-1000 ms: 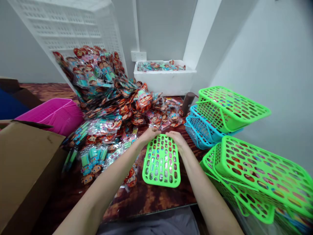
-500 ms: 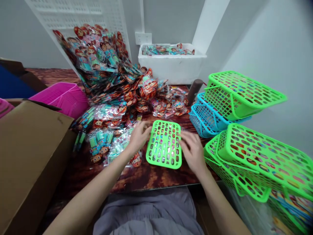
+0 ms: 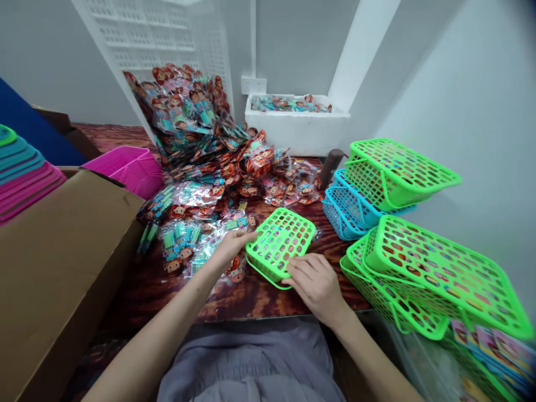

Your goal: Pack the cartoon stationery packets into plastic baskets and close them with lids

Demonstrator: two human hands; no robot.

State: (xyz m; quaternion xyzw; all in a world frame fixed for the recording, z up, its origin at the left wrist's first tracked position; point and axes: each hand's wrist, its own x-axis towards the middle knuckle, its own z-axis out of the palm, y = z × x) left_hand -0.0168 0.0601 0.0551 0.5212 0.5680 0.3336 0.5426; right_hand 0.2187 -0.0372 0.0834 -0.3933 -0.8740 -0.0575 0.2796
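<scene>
A small green plastic basket with its perforated lid on sits on the wooden table in front of me, tilted up at its near edge. Colourful packets show through the lid holes. My left hand grips its left side with the fingers curled on the rim. At the near right corner my right hand holds the basket with bent fingers. A heap of cartoon-character packets lies just behind and to the left.
Stacked green baskets and a blue basket stand at the right. A brown cardboard box and a pink basket are at the left. A white foam box sits at the back wall.
Both hands slid from the basket's far end to its sides and near corner. The basket has turned and its near edge has lifted off the table. My head moved, shifting the view.
</scene>
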